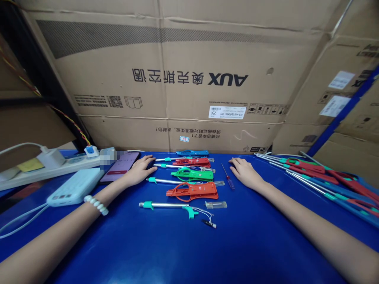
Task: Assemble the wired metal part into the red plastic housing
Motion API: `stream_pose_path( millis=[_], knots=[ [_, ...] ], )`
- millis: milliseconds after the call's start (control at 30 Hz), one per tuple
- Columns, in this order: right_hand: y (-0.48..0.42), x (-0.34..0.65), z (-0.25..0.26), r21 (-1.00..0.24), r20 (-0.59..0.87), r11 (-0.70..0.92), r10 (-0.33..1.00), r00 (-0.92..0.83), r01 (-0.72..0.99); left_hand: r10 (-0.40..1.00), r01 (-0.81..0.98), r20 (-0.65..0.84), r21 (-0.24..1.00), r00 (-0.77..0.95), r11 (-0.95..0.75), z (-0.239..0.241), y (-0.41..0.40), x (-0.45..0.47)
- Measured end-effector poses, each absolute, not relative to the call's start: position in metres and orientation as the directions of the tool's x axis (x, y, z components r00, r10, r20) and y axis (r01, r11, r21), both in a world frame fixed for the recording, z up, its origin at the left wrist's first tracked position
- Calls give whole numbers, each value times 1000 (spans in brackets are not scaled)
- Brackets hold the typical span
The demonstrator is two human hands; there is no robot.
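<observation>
Left hand (141, 170) was placed beside the smartphone (120, 166), right hand (247, 173) beside the screwdriver (230, 182). Both hands' fingers were spread, released. Plastic lighter shells (204, 191) were laid between.

1 camera, worn on the head, looks forward and down over the blue surface (177, 256) from the person's side. At arm's reach, it sees the left forearm (74, 223) and right forearm (314, 232) run in from the 2 lower corners to the left hand (139, 171) and right hand (245, 171). Beyond, it faces printed cardboard (183, 51) nearly square-on.
</observation>
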State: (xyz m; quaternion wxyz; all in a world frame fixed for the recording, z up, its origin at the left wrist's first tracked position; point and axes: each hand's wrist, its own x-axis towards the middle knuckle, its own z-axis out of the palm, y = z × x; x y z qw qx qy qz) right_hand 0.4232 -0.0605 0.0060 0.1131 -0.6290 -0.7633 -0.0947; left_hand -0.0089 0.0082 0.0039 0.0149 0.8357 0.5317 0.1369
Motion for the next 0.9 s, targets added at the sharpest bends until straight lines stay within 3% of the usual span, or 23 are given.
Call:
stream_pose_path(
  millis=[433, 900],
  knots=[
    [-60, 425, 5, -7, 303, 207, 933, -195, 978, 885, 898, 233, 82, 404, -432, -4, 1, -6],
    [-59, 425, 4, -2, 304, 206, 932, -196, 978, 887, 902, 233, 74, 398, -425, -3, -1, -5]
  ],
)
